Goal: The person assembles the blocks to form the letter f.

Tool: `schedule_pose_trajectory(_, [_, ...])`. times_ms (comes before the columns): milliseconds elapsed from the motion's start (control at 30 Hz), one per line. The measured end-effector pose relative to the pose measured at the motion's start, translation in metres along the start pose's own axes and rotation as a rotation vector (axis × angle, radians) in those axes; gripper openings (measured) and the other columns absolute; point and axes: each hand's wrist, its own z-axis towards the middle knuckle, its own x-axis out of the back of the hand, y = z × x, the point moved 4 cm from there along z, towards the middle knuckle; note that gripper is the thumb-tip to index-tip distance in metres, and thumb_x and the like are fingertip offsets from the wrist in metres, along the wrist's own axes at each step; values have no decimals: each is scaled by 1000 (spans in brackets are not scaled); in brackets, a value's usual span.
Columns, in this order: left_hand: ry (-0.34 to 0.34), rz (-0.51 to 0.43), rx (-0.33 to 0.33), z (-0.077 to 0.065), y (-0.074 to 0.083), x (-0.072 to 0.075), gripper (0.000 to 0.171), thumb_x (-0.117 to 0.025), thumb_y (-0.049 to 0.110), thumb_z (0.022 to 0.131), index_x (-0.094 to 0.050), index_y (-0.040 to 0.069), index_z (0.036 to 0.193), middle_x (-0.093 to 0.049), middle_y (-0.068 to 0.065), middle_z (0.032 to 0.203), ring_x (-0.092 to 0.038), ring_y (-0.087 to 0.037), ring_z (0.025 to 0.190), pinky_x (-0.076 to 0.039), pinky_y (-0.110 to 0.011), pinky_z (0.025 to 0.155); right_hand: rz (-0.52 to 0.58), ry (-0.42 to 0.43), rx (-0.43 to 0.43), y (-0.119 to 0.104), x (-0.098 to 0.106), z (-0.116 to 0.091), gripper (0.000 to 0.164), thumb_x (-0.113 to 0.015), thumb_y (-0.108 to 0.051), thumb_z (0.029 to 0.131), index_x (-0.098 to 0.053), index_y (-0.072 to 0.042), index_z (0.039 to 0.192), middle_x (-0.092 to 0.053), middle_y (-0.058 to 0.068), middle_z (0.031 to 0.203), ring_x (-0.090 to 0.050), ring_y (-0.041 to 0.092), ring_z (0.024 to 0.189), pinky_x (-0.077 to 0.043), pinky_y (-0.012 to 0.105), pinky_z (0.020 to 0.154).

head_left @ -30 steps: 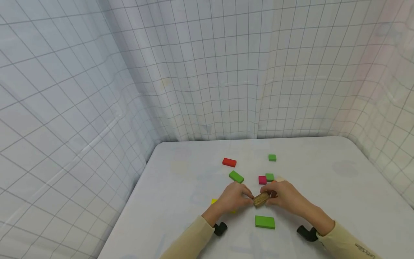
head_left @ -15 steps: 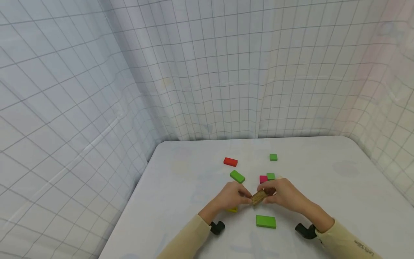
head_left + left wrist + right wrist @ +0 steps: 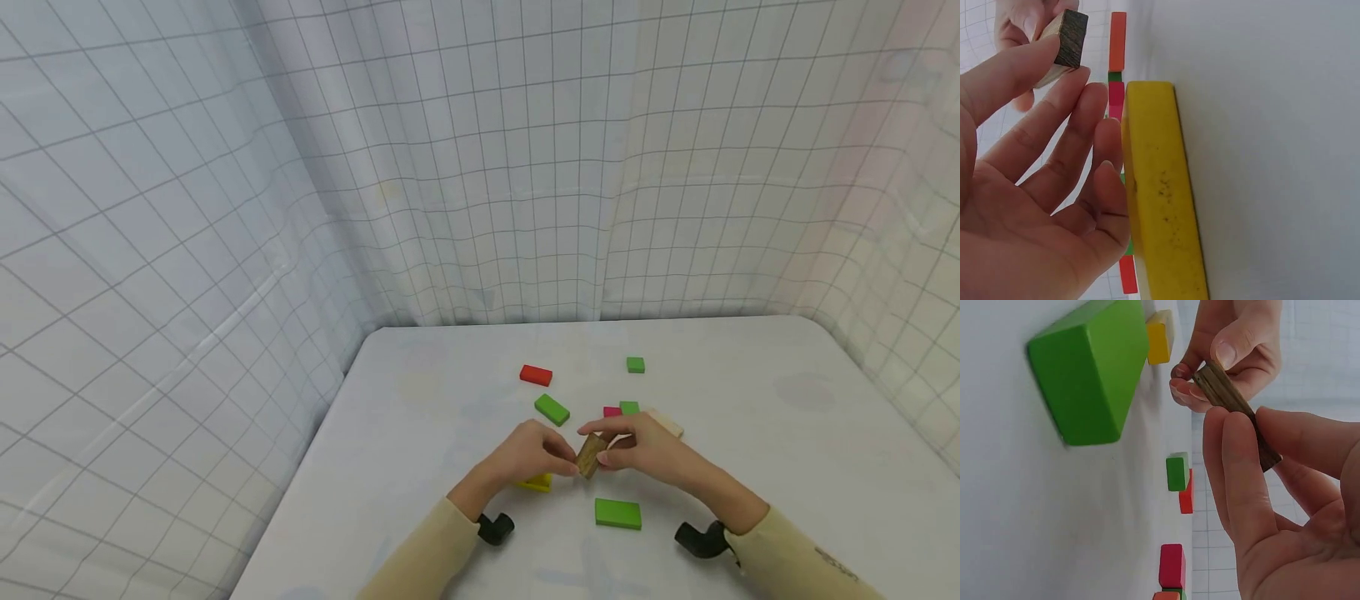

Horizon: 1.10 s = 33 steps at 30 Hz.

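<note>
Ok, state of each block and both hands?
Left hand: pinching wood block
Right hand: pinching wood block
Wood block: held up, tilted
Yellow block: on table
Red block: on table
Pink block: on table
Cream block: on table
Orange block: on table
Green blocks: on table

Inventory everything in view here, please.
Table: 1, white, under blocks.
Curtain: count unclear, white gridded, around table.
Wooden block: 1, brown, held over table.
Yellow block: 1, yellow, near left.
Front block: 1, green, near side.
Slanted block: 1, green, centre-left.
Pink block: 1, pink, centre.
Small blocks: 2, green, one far, one beside pink.
Red block: 1, red, far side.
Orange block: 1, orange, near pink.
Cream block: 1, cream, right of pink.
Wrist devices: 2, black, at wrists.
Sleeves: 2, beige, on forearms.
Hands: 2, bare, pinching wooden block.
</note>
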Motion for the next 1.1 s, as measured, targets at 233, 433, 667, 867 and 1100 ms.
schedule_pose_trajectory(233, [35,45,-6,-7,1,-3,9,-85,26,84,-81,19,88,-69,16,79,-57,-7,75,-49,-24,66,97,20,-42,4,-8,4,36,-63,-7,99,-64,-7,135,-65,15,107,-70,29,95,-60,38,79])
schedule_pose_trajectory(433, [73,212,-90,-12,1,-8,21,-87,28,80,-82,15,96,-66,16,82,-53,-2,72,-46,-21,62,46,25,-43,7,-14,8,30,-66,-9,98,-64,-3,127,-70,13,98,-71,30,83,-60,35,74])
schedule_pose_trajectory(667, [116,463,-119,-20,3,-11,45,-88,40,78,-78,17,115,-64,11,93,-47,-5,80,-40,-22,65,-27,26,-59,12,-22,13,17,-71,-12,95,-65,-4,109,-71,7,93,-66,23,81,-56,28,69])
schedule_pose_trajectory(867, [110,589,-68,-23,3,-14,56,-87,47,76,-73,23,125,-62,9,103,-49,-9,91,-43,-30,75,-6,14,-77,13,-27,15,18,-71,-11,95,-67,-3,110,-70,7,92,-64,22,79,-55,30,64])
schedule_pose_trajectory(1100, [110,616,-54,-28,8,-15,61,-90,46,73,-71,22,126,-60,7,104,-49,-12,97,-45,-37,82,-79,23,-92,17,-27,19,17,-73,-15,94,-71,-8,110,-69,3,91,-61,21,77,-54,31,59])
